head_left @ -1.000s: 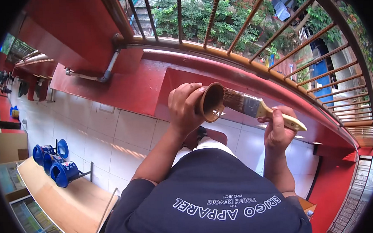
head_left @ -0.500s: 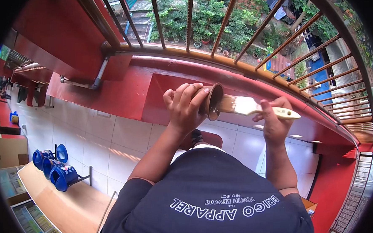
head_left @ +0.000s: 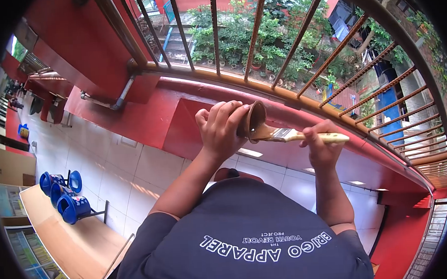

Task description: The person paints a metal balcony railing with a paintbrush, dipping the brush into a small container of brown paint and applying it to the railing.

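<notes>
My left hand (head_left: 220,128) is wrapped round a brown, flared cup (head_left: 257,118), tipped on its side so that its mouth faces right. A flat paintbrush (head_left: 295,135) is pinched in my right hand (head_left: 322,147), fingers closed on its pale handle. The brush lies nearly level, its brown bristles touching the lower part of the cup's mouth. What the cup holds inside cannot be made out.
A red ledge (head_left: 146,118) and a railing with brown bars (head_left: 258,34) run in front of me, with plants (head_left: 233,33) beyond. On the left, several blue containers (head_left: 74,208) stand by a wooden bench top (head_left: 72,243). White tiles (head_left: 109,171) cover the floor.
The brush has turned in my right hand, so its metal band shows narrower, and its bristles sit lower at the cup's mouth. My left hand keeps its hold on the cup. The view has shifted slightly.
</notes>
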A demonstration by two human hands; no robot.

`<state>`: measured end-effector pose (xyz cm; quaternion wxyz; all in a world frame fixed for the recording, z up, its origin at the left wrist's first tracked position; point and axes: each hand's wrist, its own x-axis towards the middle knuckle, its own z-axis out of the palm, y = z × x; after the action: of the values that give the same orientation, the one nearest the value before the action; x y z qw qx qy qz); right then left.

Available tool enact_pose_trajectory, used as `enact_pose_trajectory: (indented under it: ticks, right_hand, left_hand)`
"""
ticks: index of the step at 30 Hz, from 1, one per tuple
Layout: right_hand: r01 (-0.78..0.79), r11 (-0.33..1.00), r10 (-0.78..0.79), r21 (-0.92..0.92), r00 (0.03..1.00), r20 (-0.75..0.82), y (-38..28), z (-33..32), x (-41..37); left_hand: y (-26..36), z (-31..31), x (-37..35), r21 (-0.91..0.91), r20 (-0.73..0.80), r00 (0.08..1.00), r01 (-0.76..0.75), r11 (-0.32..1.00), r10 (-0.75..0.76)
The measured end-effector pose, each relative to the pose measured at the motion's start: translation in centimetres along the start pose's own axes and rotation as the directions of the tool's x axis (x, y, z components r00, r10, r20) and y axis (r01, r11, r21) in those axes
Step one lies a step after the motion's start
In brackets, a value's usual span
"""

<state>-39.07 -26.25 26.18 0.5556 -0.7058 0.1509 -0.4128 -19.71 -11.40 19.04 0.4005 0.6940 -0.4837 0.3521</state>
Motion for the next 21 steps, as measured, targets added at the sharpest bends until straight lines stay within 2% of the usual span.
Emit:
enact_pose_trajectory:
  ticks: [6, 7, 9, 10, 11, 13, 18, 20, 21]
  right_hand:
    - [-0.167, 0.914, 0.246, 0.37, 0.953, -0.179, 3.7, -0.4, 0.6]
    - [-0.286, 0.869, 0.398, 0.404, 0.889, -0.225, 4.8, 0.1, 0.5]
    - [-0.448, 0.678, 0.661, 0.583, 0.719, -0.216, 6.0, 1.2, 0.6]
    - [-0.5, 0.556, 0.772, 0.664, 0.607, -0.189, 6.3, 1.9, 0.6]
    - [-0.562, 0.482, 0.83, 0.672, 0.538, -0.146, 6.3, 2.7, 0.4]
    - [-0.566, 0.425, 0.855, 0.707, 0.507, -0.108, 6.3, 4.3, 0.1]
    - [-0.583, 0.331, 0.875, 0.742, 0.483, -0.011, 5.5, 7.2, 0.5]
    - [-0.568, 0.382, 0.843, 0.729, 0.537, -0.024, 6.1, 8.3, 1.0]
    - [-0.554, 0.412, 0.821, 0.724, 0.571, -0.03, 6.1, 8.9, 1.0]
  left_hand:
    - [0.2, -0.7, -0.2, 0.117, 0.089, 0.991, 0.087, 0.989, -0.098]
    - [0.0, -0.9, -0.2, 0.143, 0.11, 0.987, 0.102, 0.984, -0.118]
    - [-0.6, -1.4, -0.5, 0.161, 0.144, 0.977, 0.132, 0.978, -0.156]
    - [-1.0, -1.6, -0.7, 0.17, 0.163, 0.971, 0.145, 0.975, -0.173]
    - [-1.3, -1.9, -0.9, 0.167, 0.167, 0.97, 0.15, 0.974, -0.178]
    - [-2.0, -2.2, -1.2, 0.16, 0.176, 0.966, 0.16, 0.974, -0.188]
    - [-4.4, -2.7, -3.2, -0.063, 0.149, 0.944, 0.305, 0.95, -0.293]
    - [-5.0, -3.2, -3.2, -0.046, 0.113, 0.958, 0.271, 0.961, -0.265]
    - [-5.0, -3.8, -3.1, -0.013, 0.164, 0.933, 0.327, 0.945, -0.32]
